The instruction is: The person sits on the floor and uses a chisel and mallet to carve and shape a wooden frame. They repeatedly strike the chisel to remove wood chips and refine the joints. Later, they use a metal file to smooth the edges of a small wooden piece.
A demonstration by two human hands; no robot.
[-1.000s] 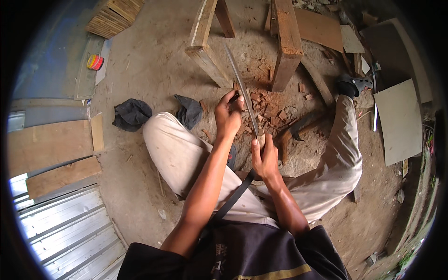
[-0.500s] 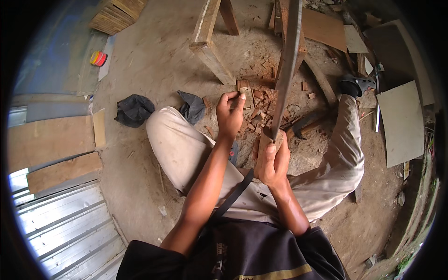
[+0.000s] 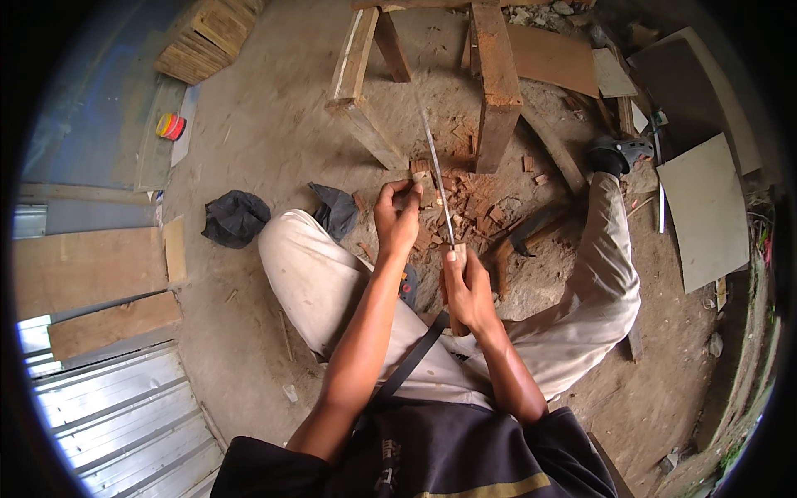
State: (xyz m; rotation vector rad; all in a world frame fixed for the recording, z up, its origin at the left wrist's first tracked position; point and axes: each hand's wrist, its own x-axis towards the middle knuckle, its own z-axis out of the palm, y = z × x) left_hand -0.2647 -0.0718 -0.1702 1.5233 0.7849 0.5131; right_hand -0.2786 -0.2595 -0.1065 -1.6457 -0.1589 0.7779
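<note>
pale lettering (image 3: 388,458), too small to read, marks the black shirt (image 3: 452,440) at lower centre. mid-frame, the right hand (image 3: 471,290) clenches the wooden handle (image 3: 457,326) of one long metal blade (image 3: 437,170); the left hand (image 3: 398,220) pinches one small reddish wood block (image 3: 421,168). two crumpled black sheets (image 3: 236,218) lie left of centre.

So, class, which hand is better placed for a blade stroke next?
Probably the right hand: it grips the handle, with the long blade pointing forward. The left hand seems to pinch a small wood piece, so looks less free.
</note>
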